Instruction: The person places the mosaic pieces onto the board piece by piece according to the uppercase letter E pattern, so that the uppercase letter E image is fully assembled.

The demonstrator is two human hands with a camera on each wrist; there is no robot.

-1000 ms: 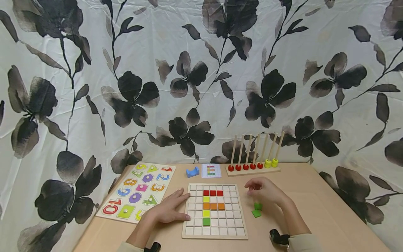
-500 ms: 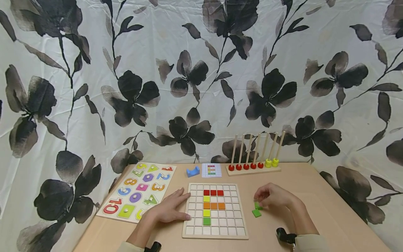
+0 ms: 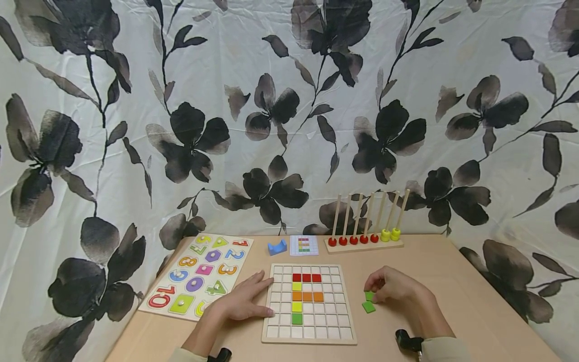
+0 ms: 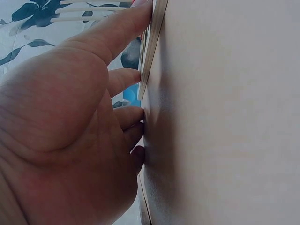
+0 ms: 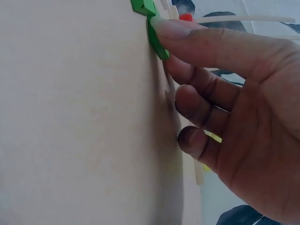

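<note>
A wooden grid board [image 3: 312, 333] lies flat, with red, yellow, orange and green square tiles set in some of its cells. My left hand [image 3: 244, 300] rests at its left side, fingers spread and fairly straight, thumb and index finger touching the frame. To the right of the board my right hand [image 3: 395, 285] pinches a green tile [image 5: 158, 42] between thumb and index finger, close to the tabletop. The other fingers are curled loosely. Beside that tile lies a second green tile [image 3: 368, 306], seen at the top of the right wrist view.
A number and shape puzzle board [image 3: 210, 279] lies at the left. Behind the grid are a blue curved piece [image 3: 277, 247], a small pattern card [image 3: 303, 245] and a peg rack [image 3: 364, 245] with red and yellow beads. A floral cloth [image 3: 289, 151] hangs behind the table [image 3: 470, 296].
My right hand has moved right and down from above the green tiles and now pinches one of them. The left hand and the board have stayed in place.
</note>
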